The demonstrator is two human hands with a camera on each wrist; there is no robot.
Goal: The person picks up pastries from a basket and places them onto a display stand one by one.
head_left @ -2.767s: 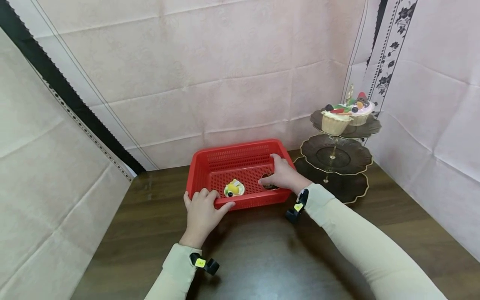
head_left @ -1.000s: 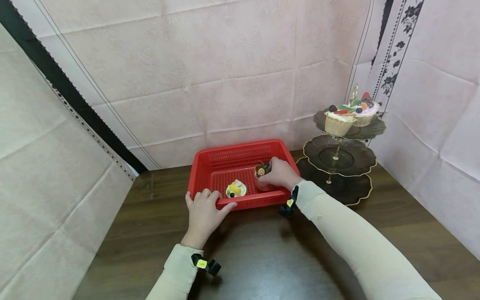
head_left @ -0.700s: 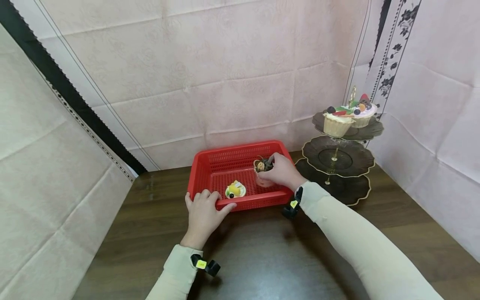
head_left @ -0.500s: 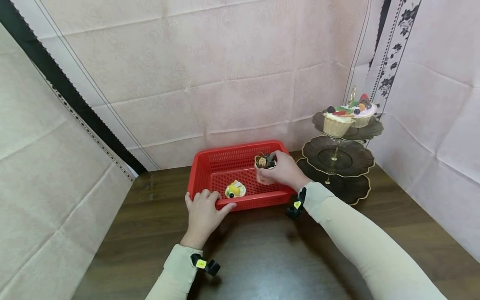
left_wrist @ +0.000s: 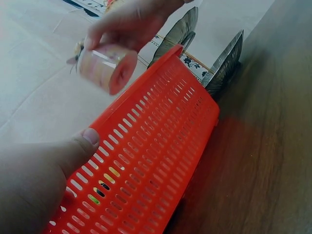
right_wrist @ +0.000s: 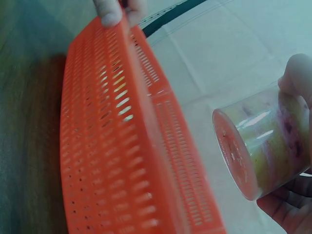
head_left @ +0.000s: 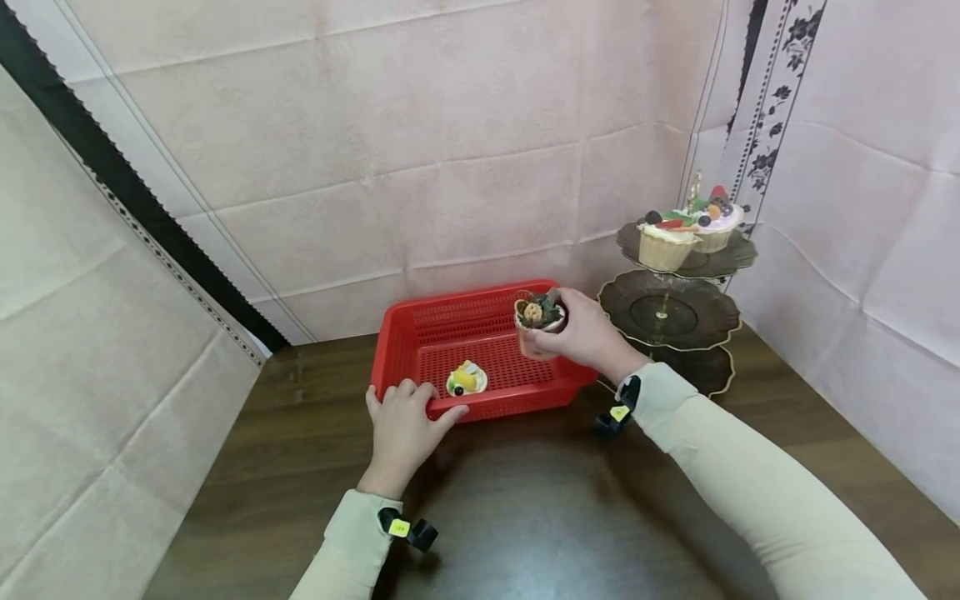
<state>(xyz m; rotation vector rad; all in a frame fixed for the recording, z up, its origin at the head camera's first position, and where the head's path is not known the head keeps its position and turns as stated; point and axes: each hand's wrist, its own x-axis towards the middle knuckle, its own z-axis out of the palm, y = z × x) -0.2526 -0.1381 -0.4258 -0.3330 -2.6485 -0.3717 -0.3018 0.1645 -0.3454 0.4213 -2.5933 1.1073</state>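
My right hand (head_left: 592, 335) holds a clear cup of layered cake (head_left: 536, 337) with a dark, decorated top, raised above the right part of the red plastic basket (head_left: 510, 407). Seen in the right wrist view, the cake cup (right_wrist: 265, 139) is tilted, with its round base showing and fingers and thumb around its side. My left hand (head_left: 401, 429) grips the basket's front-left rim; the left wrist view shows the thumb (left_wrist: 80, 146) against its outer wall. Inside the basket lies a small cake with a yellow topping (head_left: 467, 379).
A three-tier dark stand with gold edges (head_left: 660, 310) stands right of the basket, its lowest tier partly hidden by my right hand and arm. Two cupcakes (head_left: 666, 250) sit on its top tier. Pale cloth walls (head_left: 450, 150) enclose the wooden table (head_left: 315, 467).
The right hand has gripped the cake cup, lifted it up from the basket floor and moved slightly right. The left hand keeps its hold on the rim.
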